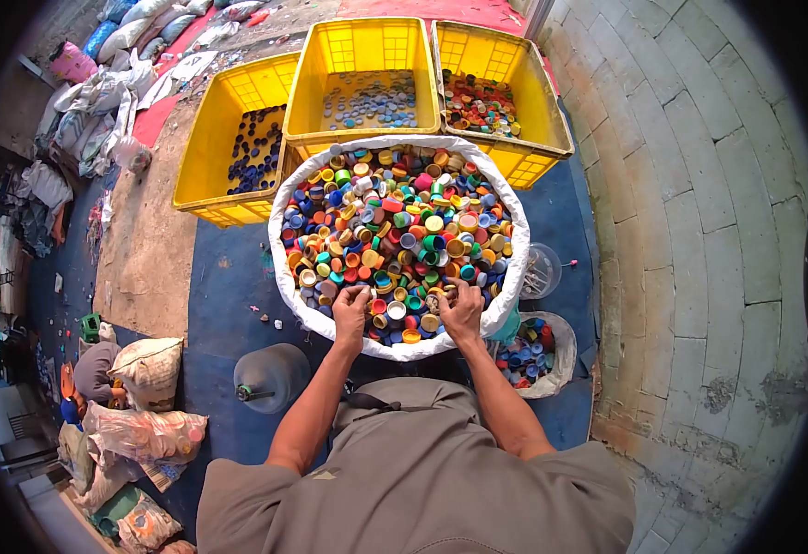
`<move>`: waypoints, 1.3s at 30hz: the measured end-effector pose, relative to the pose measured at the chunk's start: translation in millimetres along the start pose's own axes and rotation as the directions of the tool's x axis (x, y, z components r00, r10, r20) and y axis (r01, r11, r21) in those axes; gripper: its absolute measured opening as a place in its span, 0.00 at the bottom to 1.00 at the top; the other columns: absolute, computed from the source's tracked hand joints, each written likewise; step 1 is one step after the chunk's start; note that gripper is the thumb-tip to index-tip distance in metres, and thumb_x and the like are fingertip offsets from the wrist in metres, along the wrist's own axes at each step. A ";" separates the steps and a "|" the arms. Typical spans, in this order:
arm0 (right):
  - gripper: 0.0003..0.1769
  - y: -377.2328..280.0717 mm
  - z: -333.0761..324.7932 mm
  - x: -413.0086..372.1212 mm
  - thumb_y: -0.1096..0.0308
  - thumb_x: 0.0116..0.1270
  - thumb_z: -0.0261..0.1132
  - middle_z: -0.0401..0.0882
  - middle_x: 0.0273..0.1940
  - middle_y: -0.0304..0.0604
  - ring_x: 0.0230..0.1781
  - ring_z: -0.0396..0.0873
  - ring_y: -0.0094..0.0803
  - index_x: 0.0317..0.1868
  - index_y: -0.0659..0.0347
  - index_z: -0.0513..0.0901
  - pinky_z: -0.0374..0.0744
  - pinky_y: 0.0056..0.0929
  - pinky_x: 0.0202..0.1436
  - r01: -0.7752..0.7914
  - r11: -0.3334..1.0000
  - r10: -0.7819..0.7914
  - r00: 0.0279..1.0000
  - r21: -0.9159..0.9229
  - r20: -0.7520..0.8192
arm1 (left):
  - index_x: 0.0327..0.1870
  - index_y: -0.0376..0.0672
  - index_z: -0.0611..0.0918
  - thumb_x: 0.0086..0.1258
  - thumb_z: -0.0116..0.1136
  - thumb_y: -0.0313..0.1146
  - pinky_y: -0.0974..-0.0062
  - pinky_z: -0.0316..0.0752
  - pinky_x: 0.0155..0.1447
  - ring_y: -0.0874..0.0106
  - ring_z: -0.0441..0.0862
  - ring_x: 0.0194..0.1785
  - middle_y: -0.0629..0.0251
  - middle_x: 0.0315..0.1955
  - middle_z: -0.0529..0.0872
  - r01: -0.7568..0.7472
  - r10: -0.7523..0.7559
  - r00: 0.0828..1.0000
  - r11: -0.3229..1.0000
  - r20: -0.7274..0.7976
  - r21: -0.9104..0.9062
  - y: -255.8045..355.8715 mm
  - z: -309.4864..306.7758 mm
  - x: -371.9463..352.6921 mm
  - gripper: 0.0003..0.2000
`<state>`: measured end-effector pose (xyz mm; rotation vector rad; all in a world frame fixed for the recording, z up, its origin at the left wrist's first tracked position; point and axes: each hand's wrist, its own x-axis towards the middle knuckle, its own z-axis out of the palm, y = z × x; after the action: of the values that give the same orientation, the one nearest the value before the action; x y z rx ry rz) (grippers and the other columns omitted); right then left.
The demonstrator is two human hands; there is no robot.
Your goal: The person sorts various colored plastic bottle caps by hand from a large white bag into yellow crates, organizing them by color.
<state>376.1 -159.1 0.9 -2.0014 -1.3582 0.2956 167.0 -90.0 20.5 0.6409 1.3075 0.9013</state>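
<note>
A wide round sack with a rolled white rim is full of mixed bottle caps in many colours. Over its near left part is my left hand, thumb and fingers drawn together in a pinch. My right hand is at the near right part of the same heap, its fingers also curled closed. What either hand pinches is too small and too covered to name. Caps lie all around both hands, among them a white cap between them.
Beyond the sack stand three yellow crates: the left one with dark caps, the middle one with pale blue caps, the right one with red and orange caps. A clear jug, a small sack of caps and a block wall are nearby.
</note>
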 end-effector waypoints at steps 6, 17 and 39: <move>0.37 -5.8 14.3 29.5 0.69 0.51 0.72 0.84 0.43 0.29 0.47 0.71 0.34 0.63 0.56 0.70 0.62 0.40 0.51 0.135 0.973 -0.144 0.989 -0.187 -0.035 | 0.40 0.38 0.79 0.69 0.60 0.32 0.85 0.66 0.28 0.85 0.71 0.24 0.72 0.25 0.79 -0.013 0.012 1.000 1.000 0.026 0.026 -21.9 -8.1 -15.2 0.07; 0.44 1.7 23.6 57.6 0.65 0.48 0.75 0.82 0.46 0.26 0.49 0.68 0.31 0.67 0.56 0.65 0.56 0.39 0.51 0.221 0.938 -0.209 0.975 -0.266 0.075 | 0.41 0.37 0.80 0.69 0.60 0.31 0.84 0.73 0.28 0.83 0.73 0.24 0.70 0.26 0.80 -0.050 0.043 0.997 0.992 0.065 0.112 -26.2 -18.7 -26.5 0.07; 0.29 -13.8 -23.8 13.0 0.71 0.57 0.71 0.78 0.41 0.39 0.42 0.78 0.25 0.59 0.64 0.71 0.78 0.26 0.48 -0.436 0.313 0.421 0.860 0.844 0.288 | 0.53 0.39 0.76 0.55 0.70 0.31 0.69 0.74 0.47 0.64 0.80 0.40 0.58 0.37 0.85 -0.698 0.580 0.707 0.486 0.404 0.526 -10.8 48.2 39.5 0.23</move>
<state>384.3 -154.4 29.8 -1.3220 -0.3703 1.0515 217.2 -58.0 -1.0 1.8429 1.2075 0.9317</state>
